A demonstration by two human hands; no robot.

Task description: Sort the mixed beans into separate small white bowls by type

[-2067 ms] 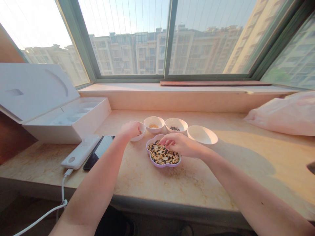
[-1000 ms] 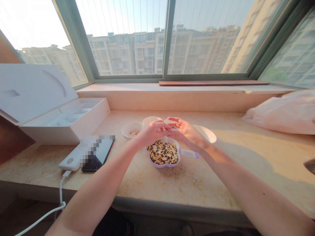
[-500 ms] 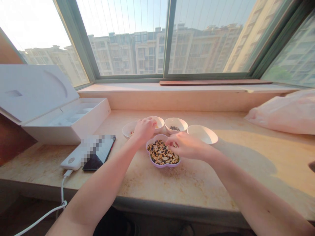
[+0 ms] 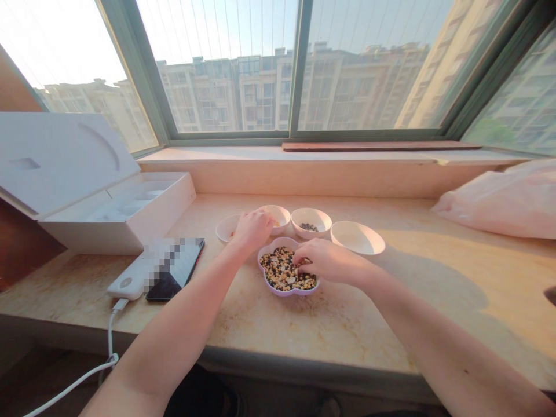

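My right hand (image 4: 325, 260) reaches into a purple-rimmed flower-shaped dish (image 4: 286, 293), its fingertips bunched among the mixed beans and pale flakes (image 4: 281, 271). My left hand (image 4: 254, 230) curls downward between a white bowl holding a few light bits (image 4: 226, 228) and a white bowl of yellow grains (image 4: 280, 214), partly covering both. Whatever its fingers may hold is hidden. Behind the dish stands a white bowl of dark seeds (image 4: 311, 220). Another white bowl (image 4: 357, 238) sits to the right, near my right hand, with no contents visible.
All of this stands on a marble windowsill (image 4: 347, 324). On its left are an open white box (image 4: 117, 214), a white power bank (image 4: 125, 284) with a cable (image 4: 109, 341), and a smartphone (image 4: 174, 272). A pink plastic bag (image 4: 499, 202) lies at the right, below the window.
My right hand has dropped further into the bean dish. My left hand stays over the bowls at the back left, almost unmoved since the last frame.
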